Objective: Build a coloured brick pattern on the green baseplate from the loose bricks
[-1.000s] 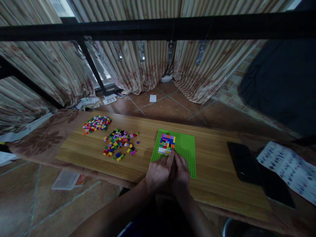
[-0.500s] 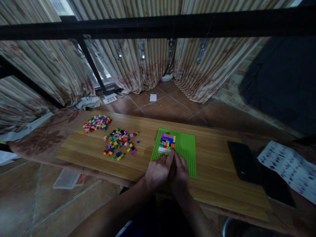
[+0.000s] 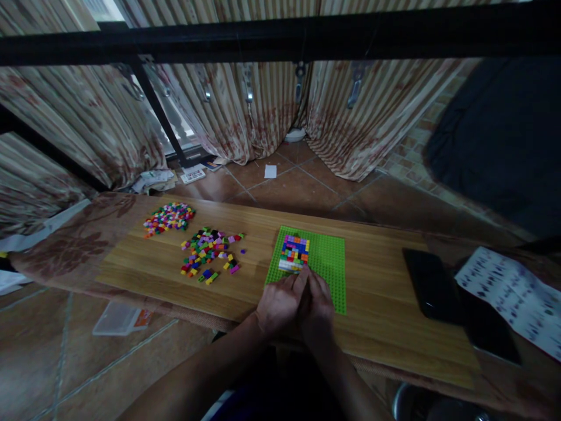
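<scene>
On the wooden board lies a green baseplate [image 3: 326,263]. A block of multicoloured toy bricks [image 3: 294,251] is built up on its left half, with white bricks along the near edge. My left hand [image 3: 280,301] and my right hand [image 3: 318,301] meet over the near part of the plate. Both have their fingers closed together, fingertips at the near right corner of the brick block. Whatever lies between the fingertips is hidden. A loose pile of bricks [image 3: 208,251] is spread to the left of my hands.
A second brick pile [image 3: 170,217] sits at the far left of the wooden board [image 3: 372,280]. To the right lie a black phone-like slab [image 3: 432,286] and a printed sheet [image 3: 512,298]. A clear plastic box [image 3: 116,318] rests on the floor. A dark rail [image 3: 280,38] crosses beyond the board.
Both hands stay at the same corner of the brick block with almost no movement. The whole view has shifted slightly.
</scene>
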`<action>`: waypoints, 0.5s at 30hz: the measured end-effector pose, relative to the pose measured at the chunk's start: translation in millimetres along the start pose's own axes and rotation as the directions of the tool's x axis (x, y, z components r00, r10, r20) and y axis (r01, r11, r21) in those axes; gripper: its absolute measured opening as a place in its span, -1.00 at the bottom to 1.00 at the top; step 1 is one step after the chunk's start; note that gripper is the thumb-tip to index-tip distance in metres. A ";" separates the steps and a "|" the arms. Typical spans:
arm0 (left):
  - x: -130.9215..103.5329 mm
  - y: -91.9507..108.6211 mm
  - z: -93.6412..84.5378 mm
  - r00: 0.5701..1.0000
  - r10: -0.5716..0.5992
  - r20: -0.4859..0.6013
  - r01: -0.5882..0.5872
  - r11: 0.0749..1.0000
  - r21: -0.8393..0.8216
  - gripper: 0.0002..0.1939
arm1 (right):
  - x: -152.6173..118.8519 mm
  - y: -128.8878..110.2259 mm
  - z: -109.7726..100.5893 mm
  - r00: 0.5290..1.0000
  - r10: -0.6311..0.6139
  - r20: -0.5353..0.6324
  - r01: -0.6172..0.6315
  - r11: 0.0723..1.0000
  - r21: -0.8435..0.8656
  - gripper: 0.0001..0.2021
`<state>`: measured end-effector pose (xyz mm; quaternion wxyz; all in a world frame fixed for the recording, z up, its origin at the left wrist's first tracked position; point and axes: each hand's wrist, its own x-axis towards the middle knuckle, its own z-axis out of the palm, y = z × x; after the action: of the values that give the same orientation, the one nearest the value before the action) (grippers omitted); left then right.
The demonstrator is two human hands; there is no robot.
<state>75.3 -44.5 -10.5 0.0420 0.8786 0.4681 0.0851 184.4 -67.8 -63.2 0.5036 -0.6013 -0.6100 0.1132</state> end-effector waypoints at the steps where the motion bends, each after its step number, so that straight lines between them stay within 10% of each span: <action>1: 0.1 0.0 0.9 1.000 -0.003 0.003 0.003 1.000 -0.008 -0.50 | 0.1 -0.1 -0.1 1.000 0.009 0.003 -0.009 1.000 0.003 -0.63; 15: -4.7 -3.8 12.0 0.997 -0.041 -0.069 0.033 0.993 -0.115 -0.45 | 2.0 -5.1 -1.5 1.000 -0.016 0.026 0.017 0.999 -0.044 -0.61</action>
<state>71.9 -46.2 -23.3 0.0767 0.8623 0.4800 0.1420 182.8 -68.1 -57.7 0.4833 -0.6056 -0.6238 0.1031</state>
